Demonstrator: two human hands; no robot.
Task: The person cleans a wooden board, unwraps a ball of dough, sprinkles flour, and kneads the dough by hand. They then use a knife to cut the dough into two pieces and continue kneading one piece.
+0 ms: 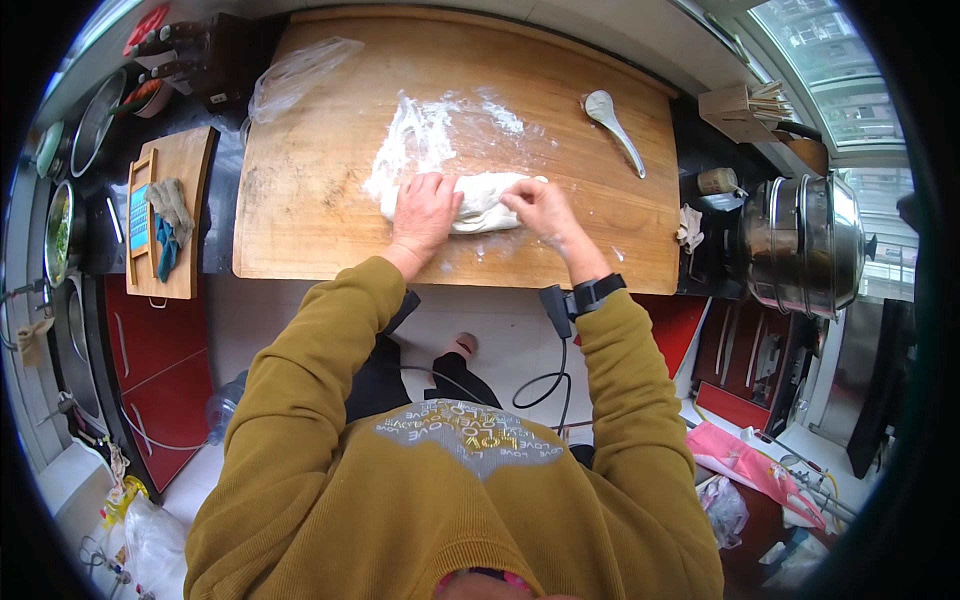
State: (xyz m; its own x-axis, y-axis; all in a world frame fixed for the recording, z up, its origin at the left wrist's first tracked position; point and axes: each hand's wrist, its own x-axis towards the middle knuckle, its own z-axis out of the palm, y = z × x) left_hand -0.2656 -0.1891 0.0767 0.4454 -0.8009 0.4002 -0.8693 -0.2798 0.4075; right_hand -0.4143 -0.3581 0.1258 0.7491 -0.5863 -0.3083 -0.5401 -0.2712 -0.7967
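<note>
A long, folded lump of white dough (484, 202) lies across a large wooden board (315, 195). My left hand (426, 210) rests over the dough's left part, its fingers laid across the top and the thumb pointing right. At the right end, my right hand (541, 212) pinches the dough's edge between thumb and bent fingers. Loose white flour (424, 135) is spread on the board just beyond the dough, with lighter smears around it. The dough under my left palm is hidden.
A white spoon (613, 127) lies at the board's far right, and a clear plastic bag (300, 75) at its far left. Left of the board stand a knife block (217, 60) and a smaller cutting board (195, 172). A steel steamer pot (806, 244) stands at right.
</note>
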